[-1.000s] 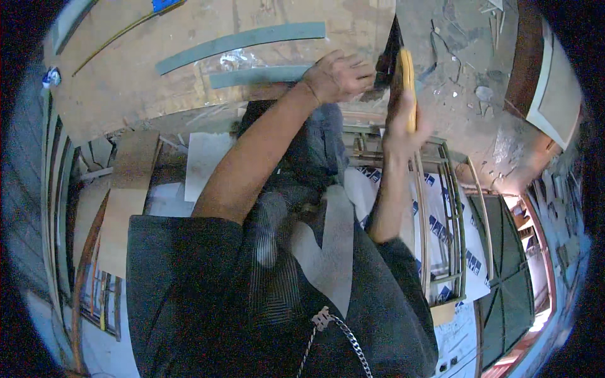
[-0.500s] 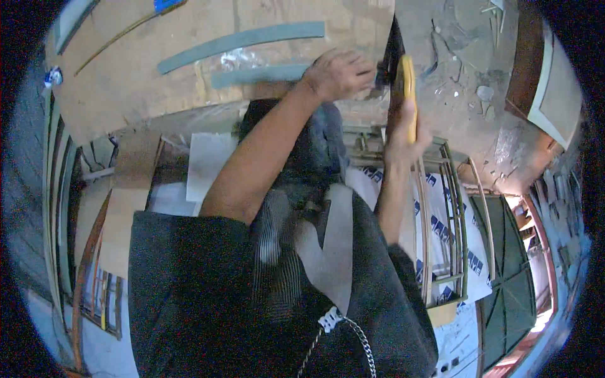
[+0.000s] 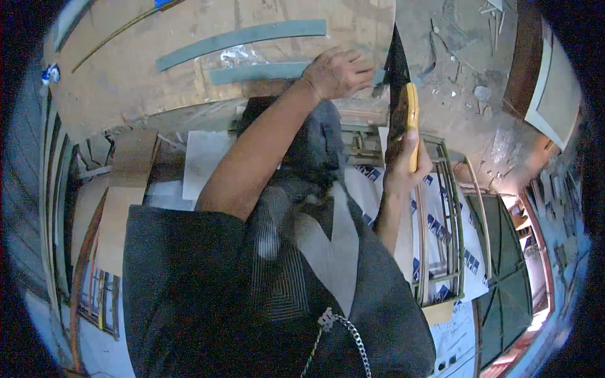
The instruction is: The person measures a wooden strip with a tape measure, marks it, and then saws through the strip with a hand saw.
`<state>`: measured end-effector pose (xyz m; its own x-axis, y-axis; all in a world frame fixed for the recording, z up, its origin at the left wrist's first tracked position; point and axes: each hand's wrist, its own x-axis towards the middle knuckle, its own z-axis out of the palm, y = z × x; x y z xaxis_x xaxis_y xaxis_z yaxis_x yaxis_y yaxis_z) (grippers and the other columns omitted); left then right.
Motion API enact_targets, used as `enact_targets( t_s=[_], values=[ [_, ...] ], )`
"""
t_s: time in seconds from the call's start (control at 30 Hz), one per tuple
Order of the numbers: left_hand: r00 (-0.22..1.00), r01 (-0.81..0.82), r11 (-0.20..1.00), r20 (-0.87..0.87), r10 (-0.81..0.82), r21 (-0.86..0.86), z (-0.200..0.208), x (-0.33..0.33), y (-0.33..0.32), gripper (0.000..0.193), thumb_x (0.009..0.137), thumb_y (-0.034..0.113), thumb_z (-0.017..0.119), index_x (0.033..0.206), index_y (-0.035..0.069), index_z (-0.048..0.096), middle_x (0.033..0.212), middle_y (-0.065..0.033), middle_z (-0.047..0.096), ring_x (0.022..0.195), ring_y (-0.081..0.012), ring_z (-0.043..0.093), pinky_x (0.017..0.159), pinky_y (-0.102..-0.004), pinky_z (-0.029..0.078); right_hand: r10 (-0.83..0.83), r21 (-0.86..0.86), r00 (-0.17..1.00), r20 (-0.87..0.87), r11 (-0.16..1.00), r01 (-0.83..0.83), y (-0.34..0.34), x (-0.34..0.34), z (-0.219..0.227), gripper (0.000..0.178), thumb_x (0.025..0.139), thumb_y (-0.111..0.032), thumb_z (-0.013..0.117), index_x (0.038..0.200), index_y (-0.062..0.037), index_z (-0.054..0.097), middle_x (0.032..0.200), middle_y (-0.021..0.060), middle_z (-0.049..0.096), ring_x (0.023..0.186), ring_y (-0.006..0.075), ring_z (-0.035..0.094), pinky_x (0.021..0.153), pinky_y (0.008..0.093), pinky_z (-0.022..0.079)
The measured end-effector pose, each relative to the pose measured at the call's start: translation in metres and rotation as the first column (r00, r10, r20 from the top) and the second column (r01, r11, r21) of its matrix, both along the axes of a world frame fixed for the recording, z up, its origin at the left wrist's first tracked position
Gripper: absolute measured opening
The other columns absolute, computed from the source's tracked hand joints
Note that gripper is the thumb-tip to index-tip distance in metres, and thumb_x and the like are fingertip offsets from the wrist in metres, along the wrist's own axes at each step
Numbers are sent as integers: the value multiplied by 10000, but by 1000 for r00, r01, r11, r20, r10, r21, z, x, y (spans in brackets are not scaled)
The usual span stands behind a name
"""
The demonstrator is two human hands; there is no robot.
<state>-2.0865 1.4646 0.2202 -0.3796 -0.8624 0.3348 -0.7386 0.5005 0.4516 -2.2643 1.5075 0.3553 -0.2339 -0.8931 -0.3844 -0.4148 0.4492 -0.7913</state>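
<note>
My left hand (image 3: pixel 340 74) presses down on a narrow grey-green strip (image 3: pixel 252 74) lying along the near edge of the wooden table. Its fingers are bent over the strip and point right; the thumb is hidden. A short end of the strip shows past the fingertips, by the table's right edge. My right hand (image 3: pixel 406 160) is closed round the yellow handle of a handsaw (image 3: pixel 412 113). The saw's dark blade (image 3: pixel 397 66) runs away from me beside that strip end, just off the table's right edge. Farther back, a second, slightly curved grey-green strip (image 3: pixel 242 42) lies apart from both hands.
The wooden table (image 3: pixel 126 94) has a thin rod (image 3: pixel 116 41) and a blue item (image 3: pixel 165 3) on its far left. Debris litters the floor (image 3: pixel 463 75) to the right. A metal frame (image 3: pixel 450 220) and printed white sheets stand near my right arm. Pale-edged panels (image 3: pixel 551 107) are at far right.
My right hand has drawn the saw back toward me, so the handle sits lower in view. My left hand stays in place on the strip.
</note>
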Motion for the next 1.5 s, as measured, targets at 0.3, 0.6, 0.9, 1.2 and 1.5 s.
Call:
enact_targets(
  t_s=[0.3,0.6,0.9,1.2,1.5],
  values=[
    [997,-51,998,59,48,36,1,-1,1,166,758,349,615,822,198,646,879,79,581,907,-137,570,733,-296,490,62,-119,996,-59,991,-69,-23,9,-28,429,903,-367,545,825,43,643,614,43,546,558,106,446,490,280,360],
    [998,-33,995,-49,38,98,8,-12,-4,246,747,345,649,895,147,660,892,45,612,797,-174,568,712,-326,506,-16,-19,999,35,1000,16,-41,6,-27,436,893,-372,560,822,54,614,614,27,538,562,99,448,486,265,354],
    [1000,6,1000,-3,-6,9,13,-16,-5,138,726,293,601,789,171,615,917,53,577,922,-154,574,724,-315,510,-22,-160,992,-126,987,1,-55,4,-54,423,885,-374,571,819,41,621,624,14,528,571,89,447,500,255,356],
    [1000,4,999,20,-5,42,3,-7,-5,255,758,369,629,941,191,645,949,53,609,870,-191,585,689,-340,517,6,-22,997,-78,1000,-8,-27,7,-16,382,881,-367,590,739,-13,579,657,6,546,573,68,477,506,193,372],
    [998,-64,996,-21,66,58,4,-5,-3,190,700,298,597,831,172,650,940,73,600,914,-143,580,713,-313,517,11,-67,998,-68,998,-15,-31,1,-23,439,887,-375,564,832,53,645,617,20,542,590,113,469,525,284,384]
  ],
)
